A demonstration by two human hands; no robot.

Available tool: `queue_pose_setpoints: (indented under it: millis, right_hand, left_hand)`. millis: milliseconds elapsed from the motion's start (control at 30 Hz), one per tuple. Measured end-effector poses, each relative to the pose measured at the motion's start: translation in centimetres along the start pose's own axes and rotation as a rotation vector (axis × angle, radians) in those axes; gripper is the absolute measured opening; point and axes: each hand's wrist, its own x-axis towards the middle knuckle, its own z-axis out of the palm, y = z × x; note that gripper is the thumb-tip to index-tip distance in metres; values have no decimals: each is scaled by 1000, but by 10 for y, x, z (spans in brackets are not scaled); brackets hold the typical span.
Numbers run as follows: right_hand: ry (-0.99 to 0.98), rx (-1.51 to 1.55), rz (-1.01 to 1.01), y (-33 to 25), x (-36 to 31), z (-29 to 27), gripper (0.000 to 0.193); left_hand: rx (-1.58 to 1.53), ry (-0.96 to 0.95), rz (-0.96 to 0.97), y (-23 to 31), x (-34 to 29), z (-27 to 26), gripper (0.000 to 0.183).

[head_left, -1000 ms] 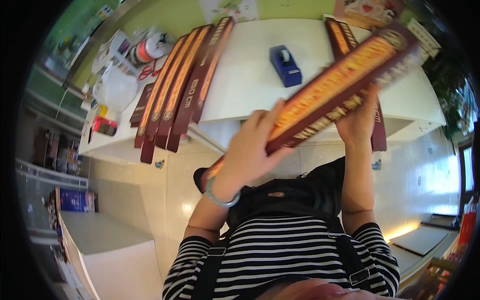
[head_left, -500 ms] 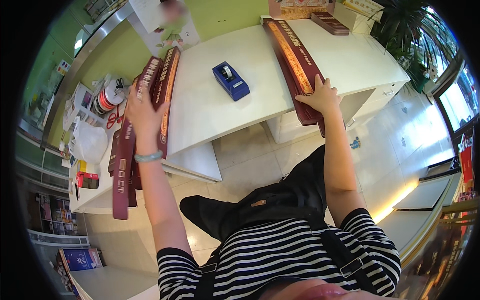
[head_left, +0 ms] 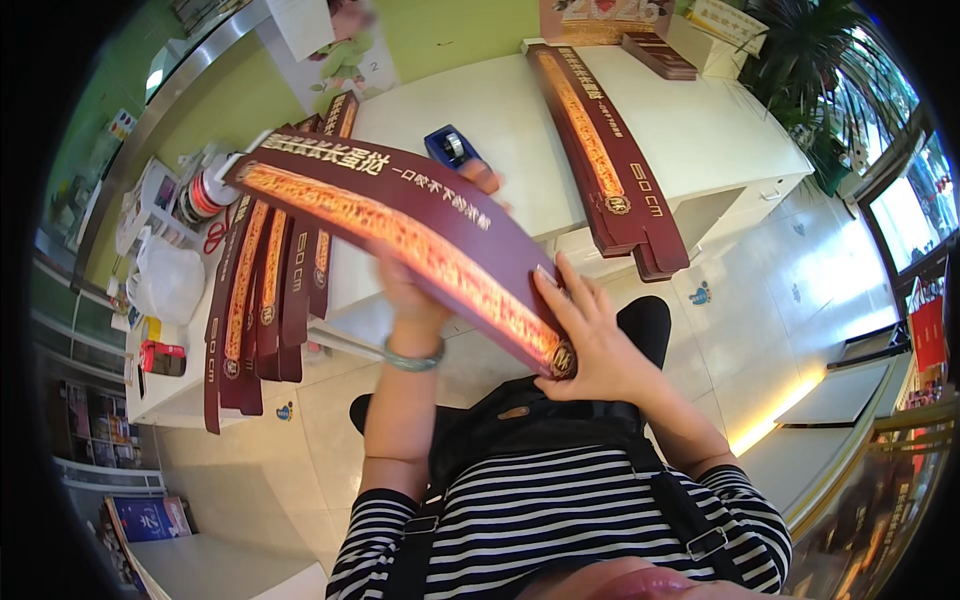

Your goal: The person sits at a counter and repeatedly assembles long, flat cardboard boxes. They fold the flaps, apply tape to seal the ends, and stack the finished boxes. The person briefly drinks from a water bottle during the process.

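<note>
A long, flat maroon carton [head_left: 400,205] printed with an orange pastry strip is raised slantwise in front of me. My left hand [head_left: 403,292], a bracelet on its wrist, grips it from below, and fingertips curl over its far edge. At the carton's near right end, my right hand [head_left: 598,335] has its thumb below and fingers across the printed face. A fanned pile of similar cartons [head_left: 262,300] lies on the left, its ends sticking out past the table edge. Another pile [head_left: 590,150] rests on the right, also overhanging the edge.
Partly behind the raised carton is a blue tape dispenser [head_left: 447,142] on the white table [head_left: 480,90]. To the left are a white plastic bag [head_left: 168,278], ribbon rolls [head_left: 205,192] and red scissors [head_left: 215,236]. Small brown packs [head_left: 660,55] and a plant [head_left: 815,95] are at the far right.
My left hand has moved right from the left pile and now holds a carton up. My right hand has let go of the right pile and come to that carton's near end.
</note>
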Motion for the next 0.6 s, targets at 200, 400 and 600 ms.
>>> queue_pose_setpoints:
  millis: [200, 400, 600]
  right_hand:
    - [-73, -28, -127, 80, 11, 87, 117]
    - [-31, 369, -287, 27, 79, 125, 138]
    - [-99, 489, -292, 33, 81, 143, 140]
  left_hand:
    - [228, 100, 399, 107, -19, -18, 104]
    - [410, 244, 154, 8, -84, -39, 120]
    - [564, 134, 60, 20, -107, -49, 129]
